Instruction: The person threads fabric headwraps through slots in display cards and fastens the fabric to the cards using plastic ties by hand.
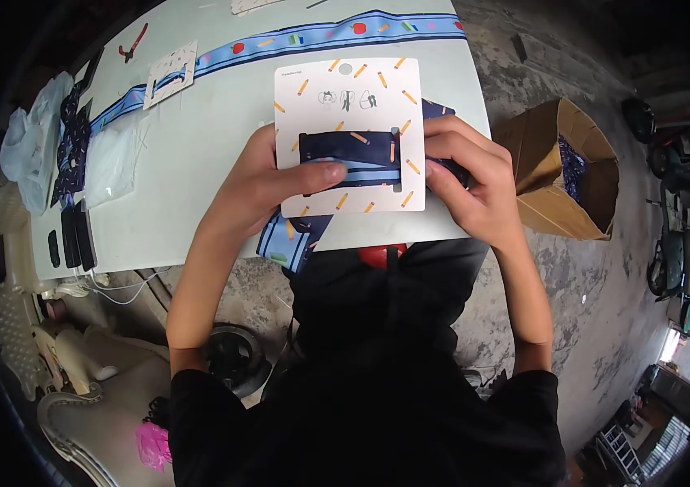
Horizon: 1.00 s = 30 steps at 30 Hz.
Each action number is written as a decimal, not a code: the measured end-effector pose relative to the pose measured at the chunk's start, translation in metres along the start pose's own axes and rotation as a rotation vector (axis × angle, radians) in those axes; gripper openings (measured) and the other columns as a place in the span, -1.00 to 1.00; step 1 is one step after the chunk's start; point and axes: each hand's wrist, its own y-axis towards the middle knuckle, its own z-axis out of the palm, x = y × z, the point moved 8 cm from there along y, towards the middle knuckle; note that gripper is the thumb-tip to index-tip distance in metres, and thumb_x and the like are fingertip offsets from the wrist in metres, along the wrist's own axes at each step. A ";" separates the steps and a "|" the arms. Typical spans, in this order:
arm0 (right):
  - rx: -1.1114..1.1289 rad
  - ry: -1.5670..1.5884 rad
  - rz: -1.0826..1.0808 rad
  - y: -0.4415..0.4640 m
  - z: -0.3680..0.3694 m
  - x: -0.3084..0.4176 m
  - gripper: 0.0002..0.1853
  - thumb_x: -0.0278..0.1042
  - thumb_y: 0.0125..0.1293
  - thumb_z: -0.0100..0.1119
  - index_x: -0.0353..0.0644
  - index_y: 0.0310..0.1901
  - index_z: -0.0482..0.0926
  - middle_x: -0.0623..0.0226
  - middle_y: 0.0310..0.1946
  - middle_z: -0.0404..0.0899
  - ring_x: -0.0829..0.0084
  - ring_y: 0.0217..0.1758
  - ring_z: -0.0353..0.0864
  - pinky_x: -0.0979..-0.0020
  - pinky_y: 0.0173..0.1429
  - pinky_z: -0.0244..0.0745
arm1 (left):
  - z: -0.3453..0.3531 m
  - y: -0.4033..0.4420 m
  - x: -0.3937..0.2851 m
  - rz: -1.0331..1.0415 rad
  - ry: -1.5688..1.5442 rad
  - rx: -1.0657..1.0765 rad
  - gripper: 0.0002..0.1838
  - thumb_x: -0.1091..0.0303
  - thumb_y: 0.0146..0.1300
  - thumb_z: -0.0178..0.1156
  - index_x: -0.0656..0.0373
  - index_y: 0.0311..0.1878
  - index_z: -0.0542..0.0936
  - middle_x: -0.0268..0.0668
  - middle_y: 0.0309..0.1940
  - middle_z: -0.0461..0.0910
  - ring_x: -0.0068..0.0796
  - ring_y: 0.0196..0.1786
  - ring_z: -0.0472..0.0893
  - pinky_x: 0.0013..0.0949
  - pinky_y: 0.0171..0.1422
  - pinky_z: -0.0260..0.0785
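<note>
A white rectangular paper card printed with orange pencils (349,114), held over the near part of a pale, smooth tabletop (215,154), carries a navy and light-blue patterned fabric ribbon (345,146) across its front, between its two side slots. The left hand (259,183) clasps the card's left side, thumb pressed flat over the ribbon, fingers behind. The right hand (475,174) has its fingers curled nearly closed about dark ribbon beside the card's right edge; whether they also grip the card cannot be told. Both ribbon faces show at the front, so a pull could set a twist or crease there. Uneven tension might tear or bend the card at its slots. Should the left thumb lift, the ribbon, its loose end hanging below the card's lower left, could slip askew.
</note>
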 end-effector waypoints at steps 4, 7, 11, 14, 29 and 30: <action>0.021 0.063 0.176 -0.008 0.001 -0.015 -0.89 -0.51 0.36 0.24 -0.36 -0.16 0.66 0.19 -0.15 0.70 0.34 -0.18 0.70 0.44 -0.07 0.54 | 0.001 0.000 0.002 -0.029 -0.003 0.013 -0.46 0.42 0.16 0.44 0.36 0.21 0.57 -0.13 -0.01 0.72 -0.39 0.03 0.70 -0.33 0.18 0.53; 0.035 0.280 0.387 -0.020 0.005 -0.026 -0.89 -0.48 0.43 0.20 -0.34 -0.14 0.65 0.26 -0.16 0.70 0.47 -0.16 0.66 0.49 -0.04 0.49 | 0.004 0.001 0.004 -0.009 0.004 0.063 -0.49 0.42 0.16 0.45 0.35 0.19 0.59 -0.15 -0.01 0.72 -0.41 0.01 0.70 -0.34 0.16 0.52; -0.062 0.721 0.433 -0.021 0.017 -0.027 -0.85 -0.45 0.47 0.20 -0.34 -0.07 0.65 0.38 -0.15 0.71 0.61 -0.12 0.60 0.54 0.02 0.46 | 0.007 0.003 0.008 0.012 0.059 0.069 -0.54 0.41 0.18 0.44 0.32 0.15 0.62 -0.21 -0.03 0.72 -0.47 -0.02 0.69 -0.38 0.11 0.52; 0.041 0.576 0.478 -0.024 0.018 -0.028 -0.82 -0.44 0.47 0.23 -0.34 -0.01 0.66 0.40 -0.14 0.71 0.65 -0.11 0.58 0.55 0.02 0.45 | 0.006 0.005 0.013 0.008 0.126 0.069 -0.55 0.39 0.20 0.45 0.30 0.15 0.64 -0.28 -0.10 0.72 -0.55 -0.09 0.66 -0.44 0.03 0.50; 0.067 0.670 0.610 -0.026 0.002 -0.039 -0.76 -0.47 0.45 0.25 -0.41 0.06 0.67 0.32 -0.13 0.75 0.65 -0.08 0.61 0.55 0.05 0.50 | 0.004 0.004 0.006 0.000 0.305 0.295 -0.65 0.42 0.27 0.45 0.33 0.08 0.66 -0.40 -0.22 0.71 -0.76 -0.23 0.58 -0.58 -0.17 0.40; 0.011 0.621 0.588 -0.025 -0.003 -0.040 -0.77 -0.45 0.46 0.23 -0.40 0.04 0.68 0.37 -0.20 0.73 0.69 -0.18 0.60 0.60 -0.08 0.48 | 0.003 0.002 0.007 -0.056 0.356 0.347 -0.66 0.44 0.26 0.45 0.33 0.06 0.65 -0.40 -0.23 0.70 -0.76 -0.24 0.58 -0.58 -0.18 0.41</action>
